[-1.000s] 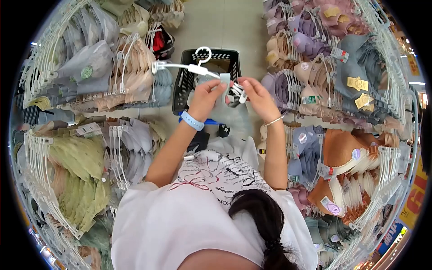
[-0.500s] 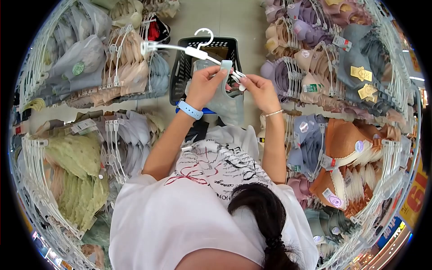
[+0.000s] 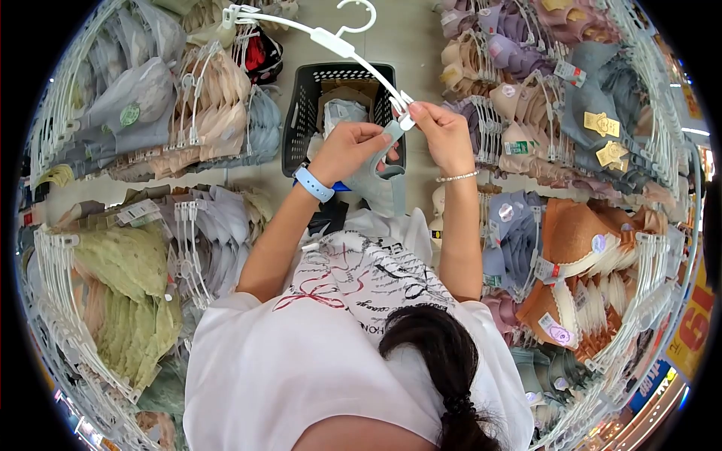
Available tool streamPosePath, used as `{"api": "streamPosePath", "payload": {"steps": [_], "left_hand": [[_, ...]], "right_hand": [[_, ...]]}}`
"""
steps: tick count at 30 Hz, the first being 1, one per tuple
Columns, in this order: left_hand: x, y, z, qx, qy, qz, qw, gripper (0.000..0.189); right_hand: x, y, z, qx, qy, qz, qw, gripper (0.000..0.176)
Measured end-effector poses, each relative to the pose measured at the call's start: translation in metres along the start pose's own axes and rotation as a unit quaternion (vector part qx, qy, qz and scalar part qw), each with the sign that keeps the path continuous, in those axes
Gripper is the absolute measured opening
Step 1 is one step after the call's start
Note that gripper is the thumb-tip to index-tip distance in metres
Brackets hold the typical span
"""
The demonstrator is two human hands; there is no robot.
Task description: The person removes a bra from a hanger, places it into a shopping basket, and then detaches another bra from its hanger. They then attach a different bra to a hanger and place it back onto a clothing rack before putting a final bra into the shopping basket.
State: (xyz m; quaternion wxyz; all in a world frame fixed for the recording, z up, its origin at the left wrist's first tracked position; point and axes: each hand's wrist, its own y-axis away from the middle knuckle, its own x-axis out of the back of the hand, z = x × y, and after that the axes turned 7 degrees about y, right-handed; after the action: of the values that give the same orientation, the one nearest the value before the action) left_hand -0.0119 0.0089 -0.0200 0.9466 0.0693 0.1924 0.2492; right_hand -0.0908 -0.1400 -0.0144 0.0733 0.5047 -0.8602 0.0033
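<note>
A white plastic hanger (image 3: pixel 332 43) slants across the top of the view, its hook pointing away from me and its right end low. My right hand (image 3: pixel 442 135) is closed on the clip at that end. Pinched between the thumb and fingers of my left hand (image 3: pixel 348 152) is the strap of a pale grey-green bra (image 3: pixel 383 192), whose upper end reaches the clip. The bra hangs down in front of my shirt. The far left end of the hanger (image 3: pixel 235 15) carries no garment.
Beyond my hands a black shopping basket (image 3: pixel 292 113) on the floor holds packaged goods. Racks of hung bras stand on both sides, with light green ones (image 3: pixel 124 270) on the left and orange-brown ones (image 3: pixel 575 233) on the right. Pale floor tiles (image 3: pixel 331 22) run between them.
The hanger has moved up and away and now tilts more steeply, its right end lower. My right hand has shifted onto the clip; my left hand is slightly lower with the strap.
</note>
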Motion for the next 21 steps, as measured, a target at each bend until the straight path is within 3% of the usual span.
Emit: {"api": "streamPosePath", "payload": {"steps": [13, 19, 21], "left_hand": [[0.000, 0.002, -0.001, 0.009, -0.015, 0.007, 1.000, 0.020], [-0.001, 0.000, -0.006, 0.000, -0.011, 0.003, 1.000, 0.019], [-0.002, -0.002, -0.015, -0.002, -0.025, 0.001, 1.000, 0.019]], "right_hand": [[-0.015, 0.010, -0.007, -0.040, 0.009, -0.026, 0.999, 0.024], [-0.017, 0.012, -0.001, -0.077, -0.066, -0.029, 0.994, 0.024], [-0.020, 0.012, 0.002, -0.067, -0.090, 0.031, 0.993, 0.025]]}}
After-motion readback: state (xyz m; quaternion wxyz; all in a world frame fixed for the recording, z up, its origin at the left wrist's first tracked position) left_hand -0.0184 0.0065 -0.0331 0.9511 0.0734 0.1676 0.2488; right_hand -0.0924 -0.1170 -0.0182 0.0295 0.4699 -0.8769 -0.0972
